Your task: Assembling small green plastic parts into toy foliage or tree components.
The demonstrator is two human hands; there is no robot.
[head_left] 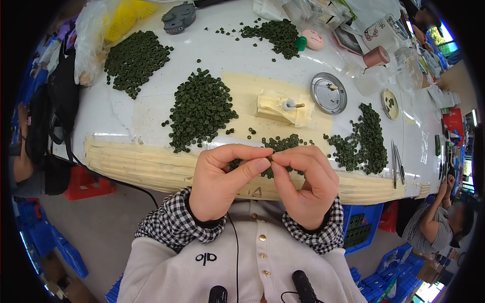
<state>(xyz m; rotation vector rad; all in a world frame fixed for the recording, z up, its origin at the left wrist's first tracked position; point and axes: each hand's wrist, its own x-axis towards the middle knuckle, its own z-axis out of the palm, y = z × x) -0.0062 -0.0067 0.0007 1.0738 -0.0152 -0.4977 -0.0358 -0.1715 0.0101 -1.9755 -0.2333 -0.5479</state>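
Observation:
My left hand [222, 174] and my right hand [309, 182] meet at the table's front edge. Both pinch, with thumb and forefinger tips almost touching, around a small dark green piece [272, 156], mostly covered by the fingertips. Right behind and under the fingers lies a small group of dark green round pieces [283, 143]. A large heap of the same pieces [199, 108] is to the left, and another heap [371, 136] to the right. Just beyond my hands stands a block wrapped in cream tape [273, 109], with a metal post [290, 104] on top.
Farther back are two more heaps of green pieces [136, 60] [278, 36], a grey device [179, 18] and a pink egg-shaped object [313, 39]. On the right are a round metal lid [328, 93], a small dish [389, 104] and tweezers [398, 161]. Another person [429, 224] sits at right.

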